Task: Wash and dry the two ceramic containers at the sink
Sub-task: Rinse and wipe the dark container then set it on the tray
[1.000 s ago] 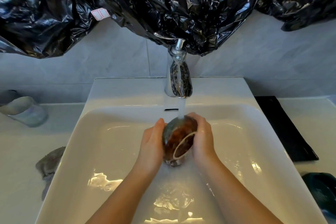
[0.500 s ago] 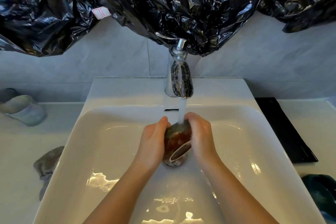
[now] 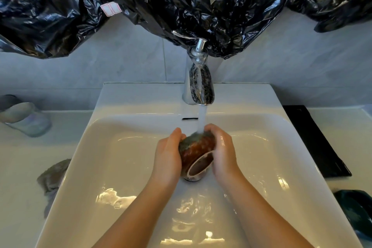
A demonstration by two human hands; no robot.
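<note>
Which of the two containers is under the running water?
The brown container, held between left hand and right hand; the dark green one sits aside on the counter.

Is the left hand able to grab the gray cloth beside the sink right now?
Probably not yet: the left hand grips the brown cup under the water. Nothing blocks the way to the cloth, though.
</note>
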